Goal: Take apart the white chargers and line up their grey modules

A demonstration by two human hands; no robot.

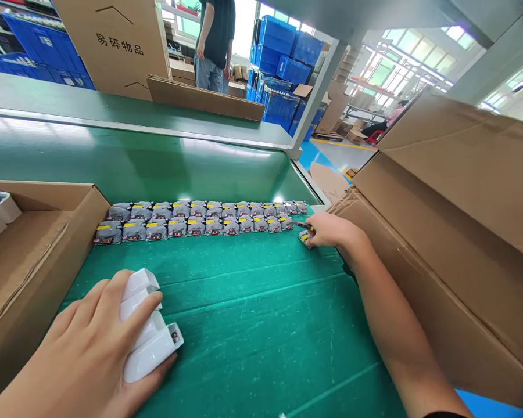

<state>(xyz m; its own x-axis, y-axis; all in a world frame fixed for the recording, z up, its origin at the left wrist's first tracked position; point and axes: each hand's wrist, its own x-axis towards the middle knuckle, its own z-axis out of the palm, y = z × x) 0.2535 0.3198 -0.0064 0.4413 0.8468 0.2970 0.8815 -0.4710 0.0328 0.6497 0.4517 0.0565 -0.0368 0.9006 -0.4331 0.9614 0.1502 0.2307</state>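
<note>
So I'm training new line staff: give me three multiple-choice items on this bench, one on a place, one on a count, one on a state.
1. Where is the right hand?
A. at the right end of the packets
B. inside the left box
C. on the white stack

2. How many rows do the packets form?
A. one
B. two
C. four

3. What is the left hand doing?
A. lying open
B. holding white cases
C. lifting a flap

Answers: 1 A, its fingers pinch a packet beside the row's end; 2 B, two lines lie side by side on the green mat; 3 B, fingers wrap the stack.
</note>
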